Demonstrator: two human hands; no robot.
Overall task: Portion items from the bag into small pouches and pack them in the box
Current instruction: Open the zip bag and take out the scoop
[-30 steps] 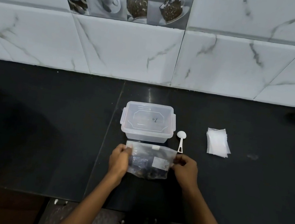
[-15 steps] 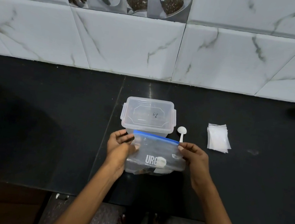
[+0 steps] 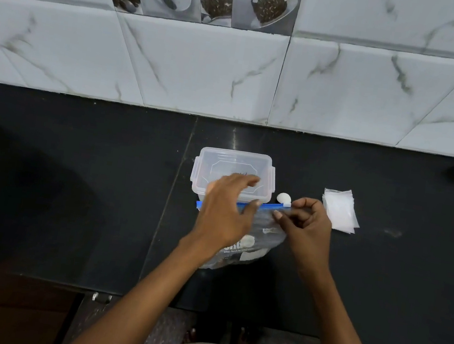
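Left hand: my left hand point(image 3: 224, 211) is lying over the clear plastic zip bag with the blue sealing strip point(image 3: 258, 233), thumb hooking its top edge, fingers loosely spread.
Box: the clear lidded plastic box point(image 3: 234, 162) is sitting just behind.
Right hand: my right hand point(image 3: 307, 227) is pinching the bag's top right corner.
Pouches: the small white pouches point(image 3: 338, 211) are lying right.
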